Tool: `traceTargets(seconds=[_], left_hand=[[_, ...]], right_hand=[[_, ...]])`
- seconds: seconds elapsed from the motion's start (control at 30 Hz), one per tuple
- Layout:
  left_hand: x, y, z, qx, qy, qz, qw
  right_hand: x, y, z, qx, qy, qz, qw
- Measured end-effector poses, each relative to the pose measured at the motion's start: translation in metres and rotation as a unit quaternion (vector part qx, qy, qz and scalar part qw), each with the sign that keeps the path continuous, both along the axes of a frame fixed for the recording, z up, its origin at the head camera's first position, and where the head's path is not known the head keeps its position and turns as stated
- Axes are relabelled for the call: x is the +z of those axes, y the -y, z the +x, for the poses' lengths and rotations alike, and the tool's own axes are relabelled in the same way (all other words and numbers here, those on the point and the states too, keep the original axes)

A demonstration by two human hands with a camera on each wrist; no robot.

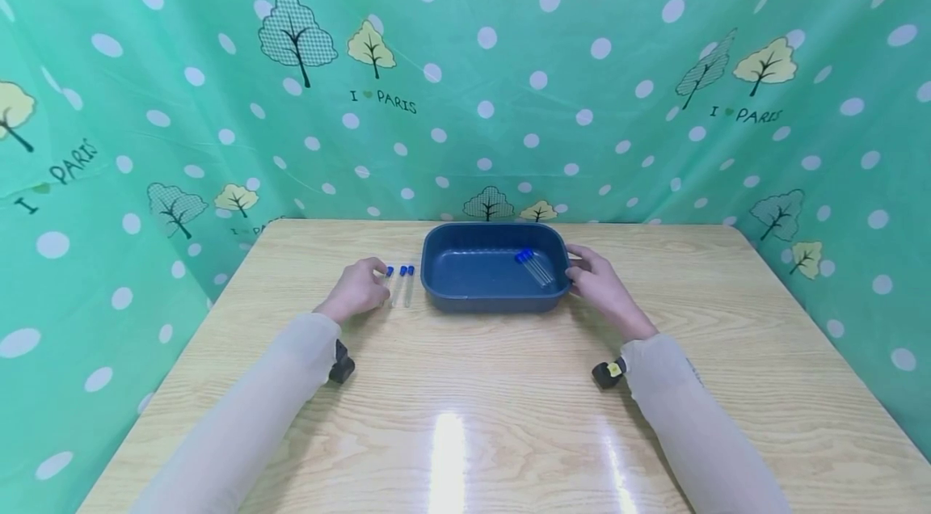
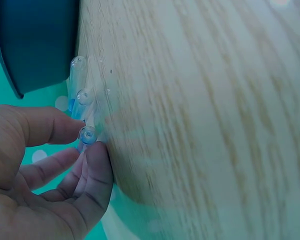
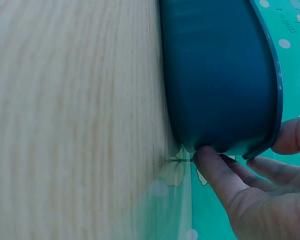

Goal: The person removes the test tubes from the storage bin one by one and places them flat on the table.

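A dark blue plastic tub (image 1: pixel 490 304) stands on the table with several blue-capped clear test tubes (image 1: pixel 537 268) lying inside, toward its right end. Left of the tub, two capped test tubes (image 1: pixel 410 286) lie side by side on the tabletop. Beside them my left hand (image 1: pixel 355 290) pinches a third test tube (image 2: pixel 87 135) between thumb and finger, its rounded end facing the left wrist camera. At the tub's right end, my right hand (image 1: pixel 600 285) grips the wall, one digit at the rim and other fingertips (image 3: pixel 210 160) against the outside.
A light wood-grain table (image 1: pixel 465 377) holds everything. Green dotted cloth (image 1: pixel 509 86) hangs behind its far edge and along both sides. A black wrist device (image 1: pixel 340 364) sits on the left wrist, another black device (image 1: pixel 608 373) on the right.
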State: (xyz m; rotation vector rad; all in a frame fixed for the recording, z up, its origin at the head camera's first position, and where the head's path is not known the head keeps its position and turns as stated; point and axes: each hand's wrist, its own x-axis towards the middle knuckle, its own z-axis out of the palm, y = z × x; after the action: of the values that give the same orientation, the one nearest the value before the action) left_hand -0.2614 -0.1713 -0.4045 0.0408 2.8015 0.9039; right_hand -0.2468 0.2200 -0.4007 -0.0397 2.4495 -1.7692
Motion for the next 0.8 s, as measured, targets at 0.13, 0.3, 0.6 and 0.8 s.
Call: traceTargets(seconds=[0.13, 0.3, 0.6, 0.8], left_hand=[[-0.0004, 0.0004, 0.0006, -0.003, -0.006, 0.001, 1.0], [-0.0011, 0.0002, 0.0005, -0.003, -0.011, -0.004, 0.9999], [-0.0026, 0.0017, 0.0006, -0.007, -0.024, 0.001, 0.9997], [-0.0019, 0.0022, 0.0012, -0.008, -0.026, 0.004, 0.9996]], right_hand=[[0.0002, 0.0, 0.0002, -0.001, 0.0, -0.002, 1.0], [0.0006, -0.0004, 0.0006, -0.002, -0.002, -0.007, 1.0], [0.0015, 0.0, 0.0007, -0.002, 0.0, -0.004, 1.0], [0.0009, -0.0006, -0.0003, 0.0, 0.003, -0.003, 1.0]])
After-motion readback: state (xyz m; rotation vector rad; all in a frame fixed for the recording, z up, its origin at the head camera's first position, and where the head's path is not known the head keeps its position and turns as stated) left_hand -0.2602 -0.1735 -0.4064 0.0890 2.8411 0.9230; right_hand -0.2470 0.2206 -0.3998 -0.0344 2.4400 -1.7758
